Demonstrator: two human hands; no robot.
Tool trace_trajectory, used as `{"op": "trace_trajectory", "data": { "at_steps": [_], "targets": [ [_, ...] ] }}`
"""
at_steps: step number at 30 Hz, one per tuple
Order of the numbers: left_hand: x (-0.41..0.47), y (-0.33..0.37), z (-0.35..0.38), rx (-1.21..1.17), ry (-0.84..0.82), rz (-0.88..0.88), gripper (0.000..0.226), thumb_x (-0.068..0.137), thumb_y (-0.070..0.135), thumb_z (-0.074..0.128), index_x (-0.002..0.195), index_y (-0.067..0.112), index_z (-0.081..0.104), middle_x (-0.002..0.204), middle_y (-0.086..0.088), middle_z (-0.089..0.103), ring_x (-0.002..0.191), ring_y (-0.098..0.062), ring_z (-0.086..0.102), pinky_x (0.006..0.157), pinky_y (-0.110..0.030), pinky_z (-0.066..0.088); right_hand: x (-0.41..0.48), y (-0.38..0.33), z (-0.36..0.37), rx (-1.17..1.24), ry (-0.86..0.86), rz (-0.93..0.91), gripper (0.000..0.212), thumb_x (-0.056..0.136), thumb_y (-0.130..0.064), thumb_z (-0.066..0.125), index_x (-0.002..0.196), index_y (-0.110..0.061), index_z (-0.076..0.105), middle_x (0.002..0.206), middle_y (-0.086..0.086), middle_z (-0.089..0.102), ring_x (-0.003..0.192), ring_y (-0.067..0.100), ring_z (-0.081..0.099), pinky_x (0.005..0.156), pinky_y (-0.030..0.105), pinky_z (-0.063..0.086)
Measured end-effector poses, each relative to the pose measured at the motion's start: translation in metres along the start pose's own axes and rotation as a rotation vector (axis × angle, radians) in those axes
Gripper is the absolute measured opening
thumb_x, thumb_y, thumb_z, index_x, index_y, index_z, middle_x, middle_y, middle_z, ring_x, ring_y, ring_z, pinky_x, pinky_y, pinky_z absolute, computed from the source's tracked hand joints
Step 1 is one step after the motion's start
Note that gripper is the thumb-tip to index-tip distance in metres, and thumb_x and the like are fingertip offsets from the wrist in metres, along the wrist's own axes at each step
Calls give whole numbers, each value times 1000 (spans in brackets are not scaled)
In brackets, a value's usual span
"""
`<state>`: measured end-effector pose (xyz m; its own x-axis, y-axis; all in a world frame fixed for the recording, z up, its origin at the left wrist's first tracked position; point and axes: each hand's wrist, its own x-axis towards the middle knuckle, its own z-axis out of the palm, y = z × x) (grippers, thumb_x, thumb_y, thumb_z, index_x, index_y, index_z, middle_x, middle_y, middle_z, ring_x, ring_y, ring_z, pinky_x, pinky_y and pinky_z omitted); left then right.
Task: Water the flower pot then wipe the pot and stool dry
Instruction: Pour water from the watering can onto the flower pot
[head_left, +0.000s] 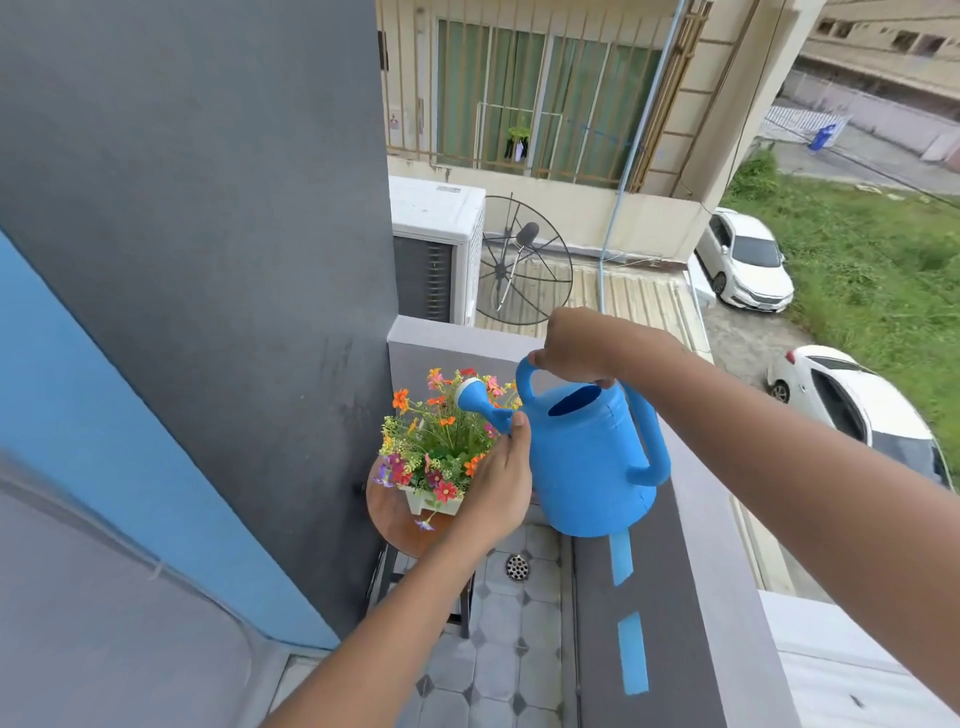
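A blue watering can (589, 457) hangs in the air over the balcony corner, its white-tipped spout (475, 397) above the flowers. My right hand (587, 348) is closed around the can's top handle. My left hand (498, 483) rests flat against the can's front side by the base of the spout, fingers together. A white flower pot (428, 501) full of orange, red and purple flowers (441, 436) stands on a round wooden stool (387, 512) with dark legs, in the corner by the grey wall. No cloth is in view.
A grey wall (234, 260) is close on the left. The balcony parapet (691, 597) with blue tape strips runs along the right. The tiled floor (498, 649) has a round drain (518, 566) beside the stool. Beyond the parapet are an air-conditioner unit, a satellite dish and parked cars below.
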<state>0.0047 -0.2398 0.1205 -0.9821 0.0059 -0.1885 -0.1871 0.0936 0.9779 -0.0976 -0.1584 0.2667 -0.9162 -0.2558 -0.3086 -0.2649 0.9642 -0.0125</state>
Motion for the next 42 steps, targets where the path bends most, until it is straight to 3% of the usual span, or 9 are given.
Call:
{"op": "trace_trajectory", "data": {
  "at_steps": [4, 6, 17, 22, 25, 28, 33, 38, 42],
  "targets": [
    [7, 6, 6, 15, -2, 35, 47, 85, 80, 11, 101, 61, 51, 109, -5, 63, 94, -15, 60, 86, -41, 49, 1, 9, -2, 20, 29, 37, 28, 103, -34, 45, 98, -8, 40, 69, 10, 51, 43, 26, 53, 44, 28, 40],
    [11, 9, 11, 26, 2, 33, 41, 85, 79, 12, 93, 68, 50, 108, -8, 65, 96, -24, 64, 86, -50, 53, 1, 15, -5, 23, 26, 58, 29, 103, -35, 46, 96, -7, 42, 70, 11, 52, 45, 26, 54, 44, 28, 41],
    [24, 11, 35, 28, -83, 14, 44, 83, 83, 12, 87, 61, 50, 110, -21, 63, 97, -36, 66, 86, -61, 52, 0, 37, -9, 10, 42, 123, 31, 101, -37, 49, 98, -6, 45, 75, 9, 54, 51, 25, 57, 50, 33, 49],
    [23, 4, 24, 19, -15, -9, 48, 80, 87, 14, 92, 56, 49, 111, -16, 61, 105, -40, 61, 90, -61, 50, 1, 24, -8, 37, 74, 50, 43, 100, -37, 50, 69, -11, 39, 66, 6, 49, 47, 22, 50, 45, 27, 38],
    [18, 0, 11, 47, 21, -5, 49, 79, 87, 14, 93, 54, 48, 108, -15, 59, 94, -35, 61, 86, -54, 50, 2, 10, -8, 23, 77, -2, 45, 100, -38, 51, 65, -13, 36, 64, 5, 47, 48, 20, 47, 45, 28, 36],
    [6, 2, -3, 39, 50, 6, 64, 84, 81, 9, 114, 41, 49, 108, -1, 54, 95, -16, 51, 90, -43, 45, 3, -5, -7, 29, 67, -58, 47, 100, -39, 51, 64, -12, 38, 62, 6, 47, 47, 21, 49, 46, 28, 40],
    [-11, -4, -13, 63, 110, -43, 94, 74, 89, 8, 128, 24, 49, 120, -14, 60, 104, -28, 61, 96, -52, 48, 3, -23, -2, 14, 54, -152, 47, 98, -37, 54, 61, -13, 39, 58, 4, 44, 47, 19, 45, 45, 27, 34],
    [-24, -10, -13, 11, 101, -111, 61, 71, 92, 11, 100, 48, 42, 111, -10, 63, 98, -27, 66, 91, -53, 51, -3, -31, 1, 8, 24, -198, 50, 96, -40, 56, 60, -11, 35, 54, 6, 42, 44, 24, 43, 51, 29, 40],
    [-34, -13, -3, 0, 88, -93, 66, 72, 91, 11, 106, 45, 42, 105, -11, 64, 96, -25, 65, 89, -55, 50, -17, -31, 1, -43, 19, -217, 48, 98, -38, 54, 60, -11, 39, 56, 6, 41, 46, 21, 40, 48, 27, 33]
  ]
}}
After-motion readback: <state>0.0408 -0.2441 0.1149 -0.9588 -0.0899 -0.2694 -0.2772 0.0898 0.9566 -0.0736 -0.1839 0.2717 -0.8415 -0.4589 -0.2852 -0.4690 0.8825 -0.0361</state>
